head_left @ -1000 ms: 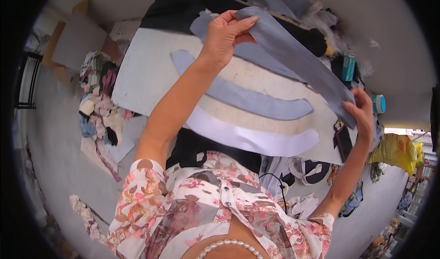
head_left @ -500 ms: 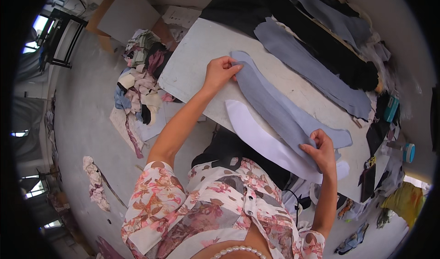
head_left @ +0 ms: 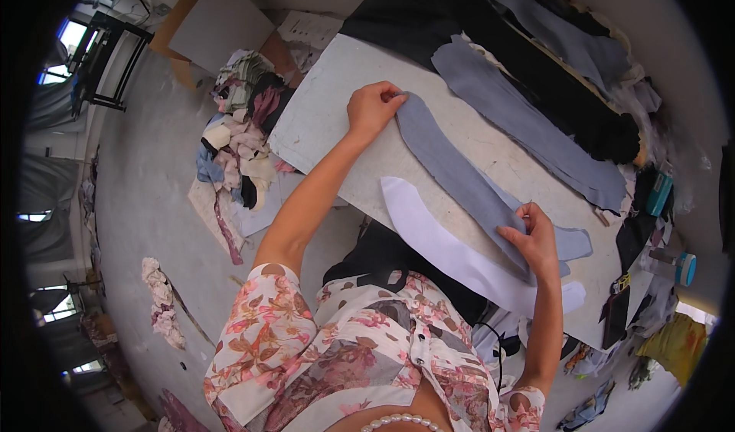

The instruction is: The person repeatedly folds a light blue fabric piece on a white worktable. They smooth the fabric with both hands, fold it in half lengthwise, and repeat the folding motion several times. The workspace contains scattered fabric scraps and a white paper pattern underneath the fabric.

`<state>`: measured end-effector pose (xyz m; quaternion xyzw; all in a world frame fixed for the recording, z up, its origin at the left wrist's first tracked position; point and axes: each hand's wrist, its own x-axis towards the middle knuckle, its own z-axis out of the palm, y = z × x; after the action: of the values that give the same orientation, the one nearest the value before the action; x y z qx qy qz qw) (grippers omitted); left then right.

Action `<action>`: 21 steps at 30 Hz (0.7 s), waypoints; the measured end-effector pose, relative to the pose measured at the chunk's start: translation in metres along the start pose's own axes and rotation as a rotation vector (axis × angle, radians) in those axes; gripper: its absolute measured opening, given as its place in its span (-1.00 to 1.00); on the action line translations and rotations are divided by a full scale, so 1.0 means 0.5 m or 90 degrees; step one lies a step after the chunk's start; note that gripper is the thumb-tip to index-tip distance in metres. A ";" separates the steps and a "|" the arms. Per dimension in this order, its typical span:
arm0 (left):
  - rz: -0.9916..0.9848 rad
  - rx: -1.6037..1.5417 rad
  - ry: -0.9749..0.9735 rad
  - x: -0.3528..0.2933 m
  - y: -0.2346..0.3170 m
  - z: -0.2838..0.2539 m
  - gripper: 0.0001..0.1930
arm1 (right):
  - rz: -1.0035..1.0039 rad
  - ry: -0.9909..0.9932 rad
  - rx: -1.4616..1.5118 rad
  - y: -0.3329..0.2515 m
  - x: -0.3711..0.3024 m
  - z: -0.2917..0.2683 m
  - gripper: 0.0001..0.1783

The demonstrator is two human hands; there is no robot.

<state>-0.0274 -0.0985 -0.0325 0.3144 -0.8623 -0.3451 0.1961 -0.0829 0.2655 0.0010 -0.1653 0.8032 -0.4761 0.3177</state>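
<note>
Status: your grey-blue strip (head_left: 452, 164) is laid along the lighter blue strip (head_left: 573, 241) on the tabletop (head_left: 329, 103). I'd call the overlay partly done. Toward your left the top strip hides whatever is under it, so I can't confirm the edges match there. Toward your right they don't: the lighter strip's end sticks out past your right hand (head_left: 535, 241) on the far side, while the top strip's end angles back toward you. What's left, as I read it: that right end isn't lined up and neither piece is released.

Hands: your left hand (head_left: 375, 112) has thumb and fingers pinched together on the top strip's far-left tip. Your right hand looks clamped, thumb against fingers, on the same strip a little short of its other end; the tail runs on below that grip. Can't tell whether that tail rests flat or is slightly raised.

Strip location: stretched between both hands, crossing diagonally in front of you. White strip (head_left: 452, 248) lies on your near side of it, apart at the left, close by the tail at the right.
</note>
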 end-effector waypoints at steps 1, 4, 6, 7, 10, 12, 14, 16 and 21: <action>0.003 0.003 0.004 -0.001 0.001 -0.001 -0.80 | 0.000 -0.002 0.011 0.003 0.001 0.001 -0.62; -0.022 0.069 -0.026 -0.005 0.032 -0.010 -0.78 | -0.018 0.010 -0.033 -0.005 0.000 -0.003 -0.62; 0.024 0.133 -0.017 -0.017 0.048 -0.016 -0.71 | -0.022 0.009 -0.046 -0.013 0.000 -0.005 -0.63; 0.084 0.165 0.009 -0.030 0.049 -0.018 -0.64 | -0.016 0.002 -0.030 -0.014 0.001 -0.003 -0.63; 0.346 0.324 -0.041 -0.075 0.056 -0.015 -0.48 | -0.007 -0.004 -0.014 -0.014 0.002 -0.004 -0.65; 0.426 0.368 -0.135 -0.096 0.052 -0.011 -0.41 | -0.017 -0.006 -0.019 -0.017 0.001 -0.007 -0.65; 0.382 0.325 -0.249 -0.108 0.035 0.002 -0.35 | -0.033 -0.007 -0.033 -0.023 -0.002 -0.014 -0.66; 0.383 0.349 -0.258 -0.110 0.027 0.005 -0.32 | -0.034 0.007 -0.018 -0.014 0.001 -0.017 -0.67; 0.387 0.340 -0.291 -0.101 0.031 -0.006 -0.28 | -0.032 0.050 -0.067 -0.007 0.013 -0.021 -0.67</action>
<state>0.0045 -0.0570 -0.0252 0.0023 -0.9951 -0.0983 0.0052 -0.0949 0.2669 0.0055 -0.1833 0.8345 -0.4472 0.2645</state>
